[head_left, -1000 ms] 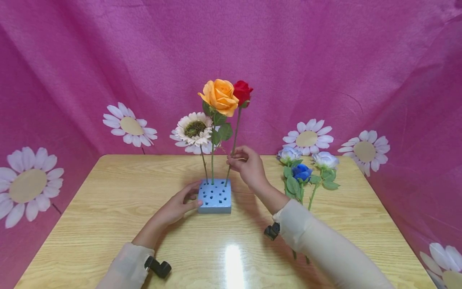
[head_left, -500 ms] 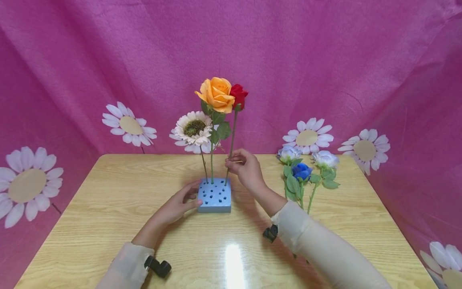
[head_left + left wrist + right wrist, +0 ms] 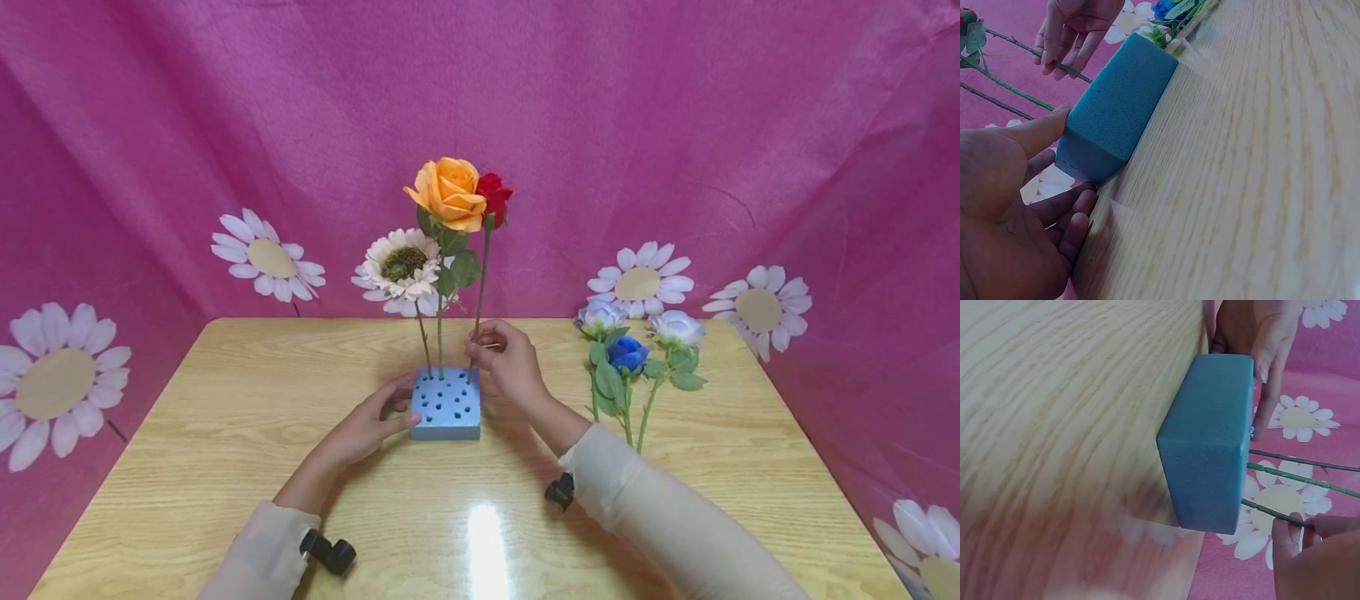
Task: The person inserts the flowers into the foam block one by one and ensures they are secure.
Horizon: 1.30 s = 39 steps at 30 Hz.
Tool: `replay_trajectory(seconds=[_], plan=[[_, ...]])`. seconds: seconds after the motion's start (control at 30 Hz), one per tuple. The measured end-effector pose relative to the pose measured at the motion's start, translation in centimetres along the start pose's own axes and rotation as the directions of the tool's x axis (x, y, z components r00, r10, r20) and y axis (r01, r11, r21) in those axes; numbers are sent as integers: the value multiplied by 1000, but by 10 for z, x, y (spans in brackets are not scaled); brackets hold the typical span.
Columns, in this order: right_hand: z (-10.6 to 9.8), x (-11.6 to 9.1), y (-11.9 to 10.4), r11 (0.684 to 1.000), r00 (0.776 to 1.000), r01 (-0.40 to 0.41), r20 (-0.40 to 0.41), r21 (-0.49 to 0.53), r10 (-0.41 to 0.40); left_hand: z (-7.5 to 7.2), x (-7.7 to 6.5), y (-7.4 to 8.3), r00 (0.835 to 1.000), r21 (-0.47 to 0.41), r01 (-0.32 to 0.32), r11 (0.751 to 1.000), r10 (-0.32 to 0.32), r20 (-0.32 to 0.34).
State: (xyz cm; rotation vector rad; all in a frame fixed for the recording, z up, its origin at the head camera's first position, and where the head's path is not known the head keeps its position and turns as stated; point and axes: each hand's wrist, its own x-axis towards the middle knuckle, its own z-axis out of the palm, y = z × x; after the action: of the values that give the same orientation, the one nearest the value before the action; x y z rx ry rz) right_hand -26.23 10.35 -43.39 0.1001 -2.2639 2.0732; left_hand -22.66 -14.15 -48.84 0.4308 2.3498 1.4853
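A light-blue foam block (image 3: 446, 433) with holes in its top sits on the table. My left hand (image 3: 375, 425) holds its left side, the thumb at the top edge and the fingers lower, as the left wrist view of the block (image 3: 1122, 94) shows. My right hand (image 3: 512, 362) pinches the stem of a red rose (image 3: 495, 200) low down, just above the block's back right corner, where the stem enters a hole. Standing upright in back holes beside it are an orange rose (image 3: 450, 196) and a cream daisy-like flower (image 3: 402, 265) with a dark centre.
On the right of the wooden table (image 3: 225, 392) lie a blue rose (image 3: 627, 355) and two pale lilac roses (image 3: 677, 330), their stems partly hidden by my right sleeve (image 3: 637, 483). A pink curtain (image 3: 480, 83) printed with big daisies surrounds the table.
My right hand has slid down the red rose's stem toward the block, and the bloom has swung left, closer behind the orange rose. The left hand and block have stayed put.
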Motion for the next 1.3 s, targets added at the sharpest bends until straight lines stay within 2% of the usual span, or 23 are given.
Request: replay_trajectory(seconds=[0.83,0.93,1.3], plan=[[-3,-3,4,997,1000,12,1,-76,-12,0,0,1,1000,-1,9,1000,-9,0],[-5,-2,6,999,1000,5,0,-52,-5,0,0,1,1000,2,4,1000,-4,0],[-17,-4,6,997,1000,8,-7,-77,-8,0,0,1,1000,10,7,1000,-7,-2]])
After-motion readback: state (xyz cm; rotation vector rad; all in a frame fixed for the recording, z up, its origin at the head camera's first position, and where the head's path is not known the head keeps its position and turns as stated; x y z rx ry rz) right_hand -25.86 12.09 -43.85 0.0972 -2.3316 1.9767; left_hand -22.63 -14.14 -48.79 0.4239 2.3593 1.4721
